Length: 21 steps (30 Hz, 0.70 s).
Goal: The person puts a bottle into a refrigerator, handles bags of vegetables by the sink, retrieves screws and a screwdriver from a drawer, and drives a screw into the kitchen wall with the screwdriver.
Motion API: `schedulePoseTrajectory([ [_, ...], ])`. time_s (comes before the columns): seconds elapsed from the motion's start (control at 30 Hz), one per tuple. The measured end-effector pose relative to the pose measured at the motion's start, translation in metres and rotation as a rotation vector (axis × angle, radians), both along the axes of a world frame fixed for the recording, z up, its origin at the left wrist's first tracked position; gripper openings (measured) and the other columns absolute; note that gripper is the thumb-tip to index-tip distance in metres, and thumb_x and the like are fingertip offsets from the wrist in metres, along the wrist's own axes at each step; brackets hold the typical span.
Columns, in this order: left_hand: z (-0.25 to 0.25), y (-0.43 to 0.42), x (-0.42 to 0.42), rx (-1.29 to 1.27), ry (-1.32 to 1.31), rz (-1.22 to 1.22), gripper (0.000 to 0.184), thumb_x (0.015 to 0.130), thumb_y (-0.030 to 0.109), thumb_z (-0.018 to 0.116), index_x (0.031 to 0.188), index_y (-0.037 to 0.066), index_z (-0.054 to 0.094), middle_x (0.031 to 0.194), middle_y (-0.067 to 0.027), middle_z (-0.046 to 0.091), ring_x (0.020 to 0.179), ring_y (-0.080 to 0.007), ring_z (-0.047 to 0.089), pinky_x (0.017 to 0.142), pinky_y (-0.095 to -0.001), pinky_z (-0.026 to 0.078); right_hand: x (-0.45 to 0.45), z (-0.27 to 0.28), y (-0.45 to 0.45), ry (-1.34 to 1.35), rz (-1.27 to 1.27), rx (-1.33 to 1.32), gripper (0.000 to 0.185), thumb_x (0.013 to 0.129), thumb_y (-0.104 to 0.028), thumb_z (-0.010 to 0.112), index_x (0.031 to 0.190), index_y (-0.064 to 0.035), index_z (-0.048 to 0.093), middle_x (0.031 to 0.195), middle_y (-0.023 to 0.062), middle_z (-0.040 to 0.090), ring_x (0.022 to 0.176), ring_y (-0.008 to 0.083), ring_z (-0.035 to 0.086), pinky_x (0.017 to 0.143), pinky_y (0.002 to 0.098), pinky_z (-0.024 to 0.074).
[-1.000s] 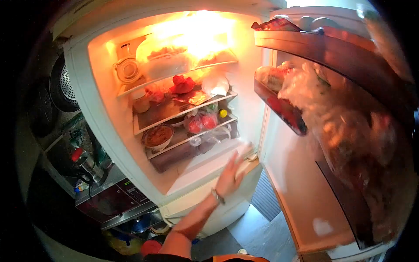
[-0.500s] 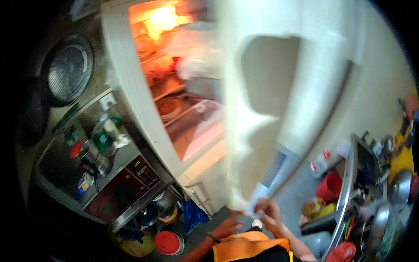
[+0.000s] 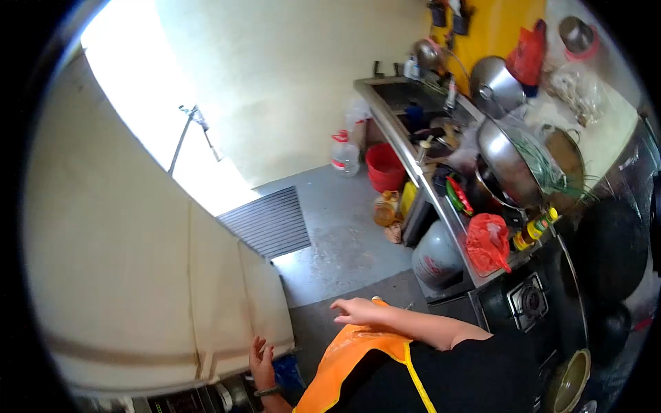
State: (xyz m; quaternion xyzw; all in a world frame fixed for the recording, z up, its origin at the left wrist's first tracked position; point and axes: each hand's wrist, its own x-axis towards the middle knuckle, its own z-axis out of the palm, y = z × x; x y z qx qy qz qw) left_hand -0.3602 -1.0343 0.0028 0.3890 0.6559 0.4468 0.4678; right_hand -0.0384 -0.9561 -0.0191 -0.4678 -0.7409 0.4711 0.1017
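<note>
At the left stands a large cream-white refrigerator (image 3: 138, 275), its door now covering the shelves. My left hand (image 3: 260, 359) is beside the lower edge of that door, fingers apart and nothing in them; whether they touch it I cannot tell. In front of my orange apron (image 3: 344, 354), my right hand (image 3: 357, 311) hovers over the floor, its fingers loosely stretched to the left and holding nothing. A blue plastic bag (image 3: 287, 372) shows just past my left wrist.
Along the right runs a counter with a sink (image 3: 399, 96), a red plastic bag (image 3: 489, 241), a sauce bottle (image 3: 533, 229) and a gas burner (image 3: 529, 303). Below are a gas cylinder (image 3: 438, 255) and a red bucket (image 3: 385, 167). A striped mat (image 3: 267, 221) lies by the bright doorway.
The refrigerator's lit shelves were in view and are now covered by its door. My hands were close together near the door edge and have moved apart. My view has swung right, toward the counter.
</note>
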Motion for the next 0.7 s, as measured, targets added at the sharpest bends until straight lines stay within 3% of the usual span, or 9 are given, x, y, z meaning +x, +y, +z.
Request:
schedulePoseTrajectory([
  [0.07,-0.013,0.032,0.005,-0.063,0.051,-0.074,0.046,0.089,0.016,0.058,0.131,0.005,0.043,0.119,-0.0116,0.053,0.096,-0.0201,0.058,0.079,-0.0333,0.048,0.043,-0.013,0.000,-0.062,-0.145,-0.075,0.047,0.086,-0.036,0.057,0.121,-0.0062,0.048,0.102,0.0172,0.064,0.089,0.0358,0.061,0.080,0.0430,0.0473],
  [0.17,-0.042,0.086,0.032,-0.133,-0.039,-0.289,0.049,0.088,0.013,0.057,0.133,0.004,0.040,0.121,-0.0144,0.051,0.097,-0.0185,0.055,0.081,-0.0309,0.047,0.092,-0.047,0.010,-0.093,-0.296,-0.096,0.046,0.086,-0.032,0.060,0.122,-0.0075,0.047,0.097,0.0125,0.066,0.088,0.0266,0.063,0.075,0.0365,0.0492],
  [0.3,-0.081,0.161,0.123,-0.171,0.068,-0.727,0.050,0.086,0.008,0.058,0.132,0.002,0.040,0.121,-0.0128,0.052,0.094,-0.0152,0.057,0.074,-0.0270,0.046,0.166,-0.020,0.036,0.262,-0.738,-0.280,0.038,0.089,-0.029,0.057,0.119,-0.0042,0.051,0.091,0.0072,0.064,0.080,0.0122,0.062,0.071,0.0275,0.0497],
  [0.4,-0.054,0.197,0.221,-0.205,0.040,-0.987,0.050,0.084,0.009,0.060,0.131,0.003,0.042,0.119,-0.0149,0.056,0.093,-0.0157,0.058,0.080,-0.0279,0.048,0.237,-0.002,0.038,0.744,-1.092,-0.272,0.031,0.092,-0.024,0.054,0.115,-0.0018,0.054,0.091,0.0078,0.064,0.078,0.0134,0.062,0.071,0.0264,0.0505],
  [0.47,-0.044,0.221,0.271,-0.091,0.176,-1.178,0.050,0.085,0.008,0.059,0.131,0.002,0.041,0.119,-0.0147,0.056,0.089,-0.0164,0.062,0.078,-0.0275,0.049,0.286,0.037,0.029,0.737,-1.242,-0.109,0.026,0.094,-0.021,0.051,0.109,-0.0005,0.056,0.092,0.0083,0.063,0.080,0.0142,0.062,0.072,0.0262,0.0509],
  [0.6,-0.072,0.263,0.329,-0.062,0.126,-1.321,0.050,0.083,0.007,0.061,0.130,0.003,0.043,0.117,-0.0146,0.057,0.088,-0.0166,0.063,0.077,-0.0278,0.050,0.350,0.074,0.005,0.713,-1.508,0.149,0.025,0.094,-0.024,0.052,0.104,-0.0011,0.057,0.089,0.0064,0.062,0.078,0.0121,0.060,0.068,0.0237,0.0493],
  [0.7,-0.082,0.307,0.363,-0.033,0.100,-1.471,0.050,0.083,0.007,0.062,0.129,0.003,0.044,0.115,-0.0133,0.058,0.087,-0.0150,0.062,0.076,-0.0277,0.050,0.368,0.081,-0.009,0.842,-1.700,0.251,0.031,0.096,-0.028,0.046,0.100,0.0005,0.056,0.088,0.0087,0.063,0.076,0.0163,0.061,0.067,0.0282,0.0501],
])
